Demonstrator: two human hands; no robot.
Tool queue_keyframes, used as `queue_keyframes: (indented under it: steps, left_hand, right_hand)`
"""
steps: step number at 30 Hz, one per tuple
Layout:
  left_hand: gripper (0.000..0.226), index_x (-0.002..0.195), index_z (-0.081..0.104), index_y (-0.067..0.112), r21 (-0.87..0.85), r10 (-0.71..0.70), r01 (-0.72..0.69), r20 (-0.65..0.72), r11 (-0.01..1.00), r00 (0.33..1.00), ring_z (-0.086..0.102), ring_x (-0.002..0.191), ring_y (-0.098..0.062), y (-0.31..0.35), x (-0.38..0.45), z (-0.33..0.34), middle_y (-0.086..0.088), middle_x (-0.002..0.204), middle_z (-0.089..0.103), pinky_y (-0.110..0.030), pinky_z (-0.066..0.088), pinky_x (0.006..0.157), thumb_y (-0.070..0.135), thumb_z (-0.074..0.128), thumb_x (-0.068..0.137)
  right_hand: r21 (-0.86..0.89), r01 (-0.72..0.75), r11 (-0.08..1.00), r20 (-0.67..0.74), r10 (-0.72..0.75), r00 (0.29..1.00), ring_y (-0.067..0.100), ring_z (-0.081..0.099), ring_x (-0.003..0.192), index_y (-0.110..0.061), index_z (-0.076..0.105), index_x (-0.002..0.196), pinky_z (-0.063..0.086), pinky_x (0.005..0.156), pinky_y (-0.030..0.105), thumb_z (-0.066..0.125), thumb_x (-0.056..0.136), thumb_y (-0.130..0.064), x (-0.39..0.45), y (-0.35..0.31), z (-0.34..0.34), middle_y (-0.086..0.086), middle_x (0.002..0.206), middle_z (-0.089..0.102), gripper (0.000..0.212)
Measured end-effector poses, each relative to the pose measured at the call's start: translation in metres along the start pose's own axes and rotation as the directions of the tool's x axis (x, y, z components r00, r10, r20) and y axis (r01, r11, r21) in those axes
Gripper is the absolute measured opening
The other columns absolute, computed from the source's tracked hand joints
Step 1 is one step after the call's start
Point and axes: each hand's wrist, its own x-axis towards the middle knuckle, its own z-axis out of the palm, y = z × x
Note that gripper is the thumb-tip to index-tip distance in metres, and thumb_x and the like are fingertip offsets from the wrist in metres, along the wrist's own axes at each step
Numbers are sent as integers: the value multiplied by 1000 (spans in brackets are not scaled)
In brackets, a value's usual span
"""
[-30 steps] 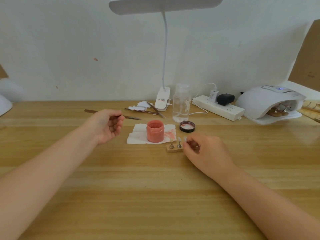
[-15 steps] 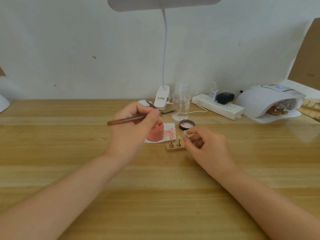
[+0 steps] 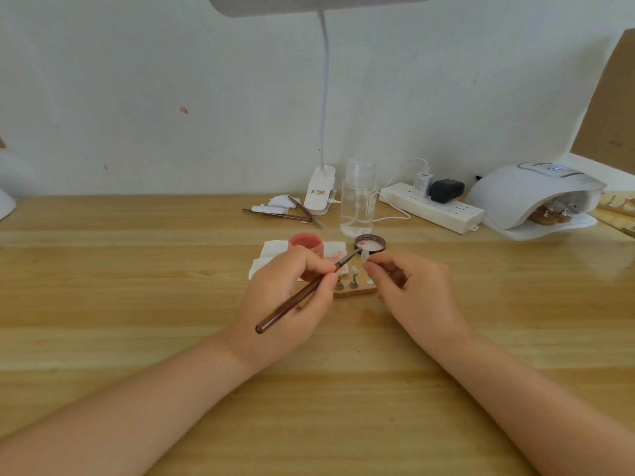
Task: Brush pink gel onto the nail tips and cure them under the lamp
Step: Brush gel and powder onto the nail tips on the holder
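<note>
Here the clear nail tip (image 3: 364,256) sits pinched in the right hand (image 3: 417,292), above the wooden holder (image 3: 354,293); the left hand (image 3: 287,300) grips the gel brush (image 3: 302,296), bristles at the tip, half hiding the pink gel jar (image 3: 307,242) on the worktop (image 3: 137,286)

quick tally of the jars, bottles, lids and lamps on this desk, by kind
Pink jar: 1
Clear bottle: 1
Jar lid: 1
Desk lamp: 1
Curing lamp: 1
Total: 5

Jar (image 3: 307,242) on tissue (image 3: 271,252), left of lid (image 3: 371,242), behind holder (image 3: 355,291)
</note>
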Motion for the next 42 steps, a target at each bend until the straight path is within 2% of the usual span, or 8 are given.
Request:
queue_keyframes:
  steps: [3, 5, 9, 15, 25, 29, 36, 42]
  left_hand:
    - [33, 91, 62, 20, 17, -190, 190, 21, 982, 982, 63, 89, -16, 5, -1, 1, 2, 89, 66, -33, 51, 81, 49, 48, 84]
    - [23, 89, 58, 33, 29, -188, 187, 20, 982, 982, 63, 90, -20, 6, -2, 2, 3, 92, 66, -40, 52, 80, 52, 46, 83]
    - [8, 93, 53, 38, 58, -68, 66, 39, 996, 997, 64, 88, -16, 7, -2, 1, 10, 90, 62, -30, 52, 78, 41, 48, 86]
    - [13, 91, 64, 7, 27, 46, -47, 17, 999, 999, 53, 97, 18, 0, -1, 5, 24, 93, 56, -4, 39, 83, 18, 58, 87]
    - [15, 80, 59, 5, -42, 90, -90, 15, 995, 996, 55, 73, -4, -1, -2, 2, 6, 76, 58, -16, 44, 68, 18, 54, 84]
    - [10, 82, 58, 9, -58, 76, -77, -16, 995, 997, 56, 74, -4, -1, -2, 2, 5, 77, 59, -15, 44, 69, 18, 53, 84]
    - [7, 92, 62, 13, -19, 45, -46, -2, 999, 999, 56, 99, 14, -2, -1, 6, 23, 95, 58, -5, 40, 85, 11, 63, 86]
    - [10, 82, 59, 9, -43, 83, -81, 30, 996, 996, 56, 77, 2, 1, -1, 2, 12, 80, 58, -8, 41, 73, 17, 54, 83]
  right_hand:
    - [-4, -3, 1000, -2, 3, 1000, 6, 59, 62, -17, 74, 90, 47, 59, 16, 68, 85, -17, 0, 1, 1, -10, 65, 64, 7]
    - [-5, -2, 1000, -7, 2, 1000, 6, 59, 61, -17, 74, 90, 45, 58, 14, 69, 85, -17, 0, 2, 1, -11, 64, 63, 7]
    - [-7, 1, 1000, -12, -1, 1000, 5, 58, 56, -16, 74, 88, 43, 57, 11, 69, 84, -17, 0, 2, 1, -17, 62, 59, 6]
    - [-6, 10, 1000, 1, -10, 1000, 6, 58, 60, -16, 74, 89, 44, 59, 12, 69, 85, -17, 0, -1, 0, -18, 63, 59, 7]
    - [4, -17, 1000, 28, 17, 999, 9, 59, 61, -15, 74, 93, 49, 62, 22, 67, 86, -18, -1, -1, -1, -8, 66, 64, 10]
    - [17, -19, 1000, 20, 18, 1000, 8, 59, 63, -16, 74, 91, 48, 61, 21, 67, 87, -19, -1, -1, -1, -7, 66, 65, 9]
    - [12, -7, 1000, 40, 7, 999, 5, 60, 63, -17, 74, 92, 47, 61, 14, 67, 86, -17, -2, -2, -1, -20, 63, 59, 9]
    - [7, 0, 1000, 24, 0, 1000, 7, 59, 65, -16, 74, 91, 47, 59, 16, 67, 87, -16, -2, -2, -2, -15, 63, 61, 9]
